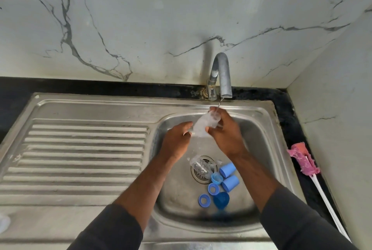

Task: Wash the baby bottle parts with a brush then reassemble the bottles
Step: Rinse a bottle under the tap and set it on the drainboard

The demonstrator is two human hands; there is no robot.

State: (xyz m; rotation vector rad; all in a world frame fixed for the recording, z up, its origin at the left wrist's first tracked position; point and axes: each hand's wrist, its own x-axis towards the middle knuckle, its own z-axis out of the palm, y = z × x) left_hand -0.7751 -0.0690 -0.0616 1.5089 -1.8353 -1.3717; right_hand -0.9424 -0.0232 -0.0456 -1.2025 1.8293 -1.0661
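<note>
A clear baby bottle [203, 125] is tilted under the thin stream from the tap [221, 74], its mouth up toward the water. My right hand [225, 132] grips the bottle near its neck. My left hand [178, 139] holds its lower end with curled fingers. Down in the sink basin [261, 149] another clear bottle [198, 164] lies over the drain. Beside it lie two blue caps [227, 170], blue collar rings [213, 188] and a dark blue funnel-like piece [221, 200]. The pink-headed bottle brush [304, 159] lies on the counter at the right.
A ribbed steel draining board [80, 153] stretches to the left of the basin. Black countertop [289, 120] borders the sink, with marble walls behind and to the right. The brush's long white handle [330, 207] runs along the right counter edge.
</note>
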